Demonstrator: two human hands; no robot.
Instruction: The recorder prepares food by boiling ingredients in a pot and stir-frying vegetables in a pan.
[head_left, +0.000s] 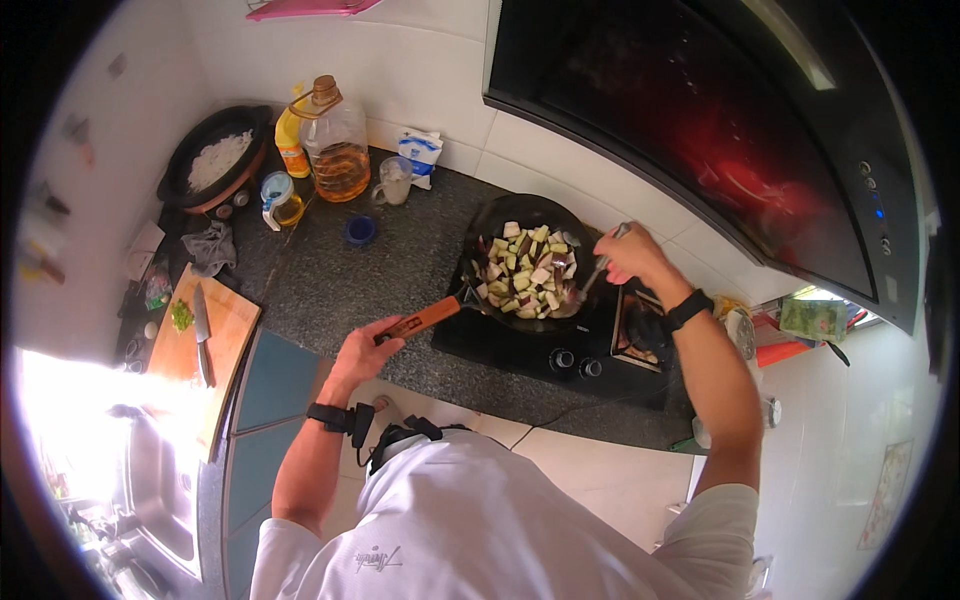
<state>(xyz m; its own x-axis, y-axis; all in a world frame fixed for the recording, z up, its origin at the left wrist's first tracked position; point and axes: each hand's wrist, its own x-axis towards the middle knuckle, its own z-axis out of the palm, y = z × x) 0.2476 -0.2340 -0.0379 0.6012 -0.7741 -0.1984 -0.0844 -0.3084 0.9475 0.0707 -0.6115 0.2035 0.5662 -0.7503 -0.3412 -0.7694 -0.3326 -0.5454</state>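
Note:
A dark wok sits on the black gas cooktop, holding a heap of diced eggplant with pale flesh and purple skin. My left hand grips the end of the wok's wooden handle. In my right hand is the metal handle of a spatula, held at the wok's right side. Its blade dips in at the right edge of the eggplant, partly hidden by the pieces.
Left on the granite counter stand a big oil bottle, a glass oil pot, a mug and an electric pan with white food. A knife lies on a cutting board. The range hood hangs overhead.

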